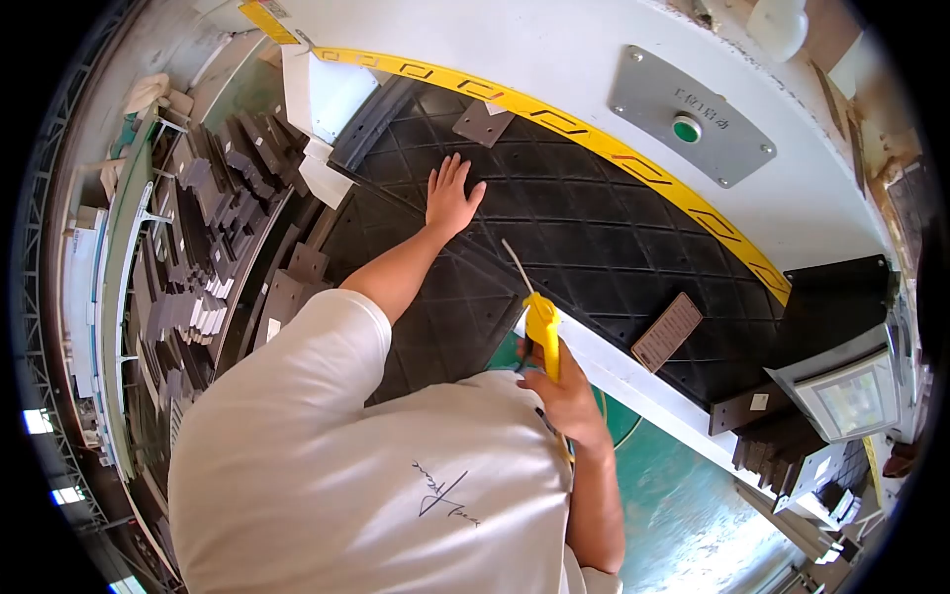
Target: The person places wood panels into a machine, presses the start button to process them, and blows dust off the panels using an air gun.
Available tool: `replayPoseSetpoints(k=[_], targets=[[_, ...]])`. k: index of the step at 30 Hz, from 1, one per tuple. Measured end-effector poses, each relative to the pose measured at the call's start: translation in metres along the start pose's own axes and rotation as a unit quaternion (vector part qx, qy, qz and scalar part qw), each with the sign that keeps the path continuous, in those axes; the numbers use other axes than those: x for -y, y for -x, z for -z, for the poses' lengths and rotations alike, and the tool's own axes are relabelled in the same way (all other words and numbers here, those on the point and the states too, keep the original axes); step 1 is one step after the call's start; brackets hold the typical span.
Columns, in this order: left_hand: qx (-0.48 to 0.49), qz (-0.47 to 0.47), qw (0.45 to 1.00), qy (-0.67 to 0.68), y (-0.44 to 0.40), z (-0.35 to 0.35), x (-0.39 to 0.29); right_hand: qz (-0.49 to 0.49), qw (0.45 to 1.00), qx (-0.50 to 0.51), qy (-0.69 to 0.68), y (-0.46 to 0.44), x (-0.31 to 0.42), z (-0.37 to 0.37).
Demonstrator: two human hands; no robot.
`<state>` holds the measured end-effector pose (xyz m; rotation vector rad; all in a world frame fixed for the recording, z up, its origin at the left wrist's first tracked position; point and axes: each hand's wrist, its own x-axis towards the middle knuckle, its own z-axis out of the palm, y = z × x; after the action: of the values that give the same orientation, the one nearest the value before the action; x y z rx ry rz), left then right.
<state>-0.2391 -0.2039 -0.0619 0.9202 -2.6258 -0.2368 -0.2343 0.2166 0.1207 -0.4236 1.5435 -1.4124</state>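
My left hand [452, 201] lies with its fingers spread over the black grid-patterned surface [554, 188], holding nothing. A dark metal plate with holes [483, 123] rests on that surface beyond its fingertips. In my right hand [568, 394] is a yellow air blow gun [543, 322], held near the white front edge. Its thin nozzle points forward over the black surface. To the right of the gun a brown rectangular plate [667, 333] lies near the edge.
A white machine panel [554, 49] with a yellow strip and a green button [686, 128] stands ahead. Racks of dark metal parts [213, 218] are at left. More stacked plates [772, 460] and a framed screen [847, 394] stand at right, above green floor [663, 505].
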Motion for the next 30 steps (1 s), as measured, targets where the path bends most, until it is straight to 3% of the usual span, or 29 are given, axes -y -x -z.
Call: replayPoseSetpoints(k=[1, 3, 5, 7, 9, 11, 13, 15, 17, 21, 22, 23, 26, 27, 29, 30], targets=[[0.002, -0.013, 1.000, -0.002, 0.009, 0.005, -0.002, 0.016, 0.999, 0.019, 0.038, 0.005, 0.004, 0.015], [0.015, -0.009, 1.000, 0.001, 0.022, 0.016, -0.003, -0.045, 0.996, 0.056, -0.059, 0.036, 0.012, 0.051], [0.017, -0.004, 1.000, 0.017, 0.035, 0.022, -0.002, -0.066, 0.996, 0.046, 0.031, 0.074, 0.019, 0.086], [0.003, -0.009, 1.000, 0.022, 0.044, 0.022, -0.001, -0.157, 0.972, 0.046, 0.168, 0.110, 0.040, 0.113], [0.002, -0.009, 1.000, 0.021, 0.055, 0.021, 0.003, -0.192, 0.961, 0.116, 0.164, 0.146, 0.047, 0.139], [-0.006, -0.013, 1.000, 0.024, 0.064, 0.022, 0.007, -0.191, 0.963, 0.120, 0.149, 0.186, 0.046, 0.158], [-0.019, -0.016, 0.999, 0.029, 0.067, 0.020, -0.002, -0.265, 0.951, 0.029, 0.158, 0.233, 0.031, 0.175], [-0.030, -0.015, 0.999, 0.031, 0.070, 0.022, -0.015, -0.292, 0.912, -0.045, 0.286, 0.263, 0.047, 0.169], [-0.061, -0.093, 0.984, 0.136, 0.066, 0.027, -0.042, -0.362, 0.863, -0.005, 0.353, 0.287, 0.062, 0.166], [0.009, -0.190, 0.940, 0.282, 0.071, 0.031, -0.126, -0.382, 0.889, 0.014, 0.253, 0.326, 0.119, 0.128], [0.036, -0.208, 0.932, 0.294, 0.073, 0.025, -0.144, -0.376, 0.911, 0.034, 0.169, 0.331, 0.119, 0.122], [0.063, -0.228, 0.922, 0.305, 0.072, 0.018, -0.164, -0.389, 0.888, 0.048, 0.241, 0.339, 0.126, 0.119], [0.187, -0.208, 0.870, 0.405, 0.067, 0.007, -0.242, -0.409, 0.872, -0.055, 0.262, 0.370, 0.089, 0.111], [0.223, -0.198, 0.861, 0.412, 0.076, 0.003, -0.252, -0.452, 0.830, -0.030, 0.326, 0.374, 0.093, 0.108], [0.262, -0.211, 0.845, 0.416, 0.078, -0.008, -0.266, -0.446, 0.860, -0.015, 0.247, 0.373, 0.113, 0.096], [0.278, -0.226, 0.838, 0.412, 0.084, -0.014, -0.290, -0.446, 0.853, 0.008, 0.270, 0.370, 0.126, 0.091]])
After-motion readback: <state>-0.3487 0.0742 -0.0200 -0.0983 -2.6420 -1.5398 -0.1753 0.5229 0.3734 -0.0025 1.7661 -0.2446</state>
